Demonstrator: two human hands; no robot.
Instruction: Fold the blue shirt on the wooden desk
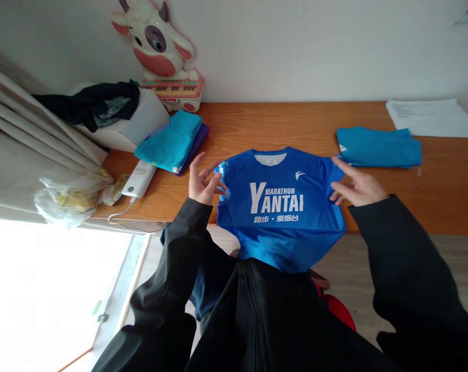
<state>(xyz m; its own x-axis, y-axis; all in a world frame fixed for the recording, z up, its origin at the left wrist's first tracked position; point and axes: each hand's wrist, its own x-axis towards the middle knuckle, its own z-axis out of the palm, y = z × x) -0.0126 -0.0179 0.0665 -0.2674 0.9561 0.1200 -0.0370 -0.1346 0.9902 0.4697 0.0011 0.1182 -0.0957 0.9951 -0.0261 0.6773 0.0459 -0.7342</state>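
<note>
A blue T-shirt (276, 175) printed "Marathon Yantai" lies front side up on the wooden table, its lower part hanging over the near edge towards my lap. Beside the sleeve on the left, my left hand (204, 184) is open with its fingers spread and curved. My right hand (358, 187) is at the other sleeve, open, the index finger stretched out along the sleeve's upper edge. Its fingertips seem to touch the cloth or hover just over it; I cannot tell which.
A folded blue garment (379, 147) and white paper (431, 118) lie on the right. To the left are folded turquoise clothes (171, 139), a white power strip (139, 178), a plastic bag (69, 199), a white box (140, 116) under dark cloth (97, 106), and a cow toy keyboard (171, 90).
</note>
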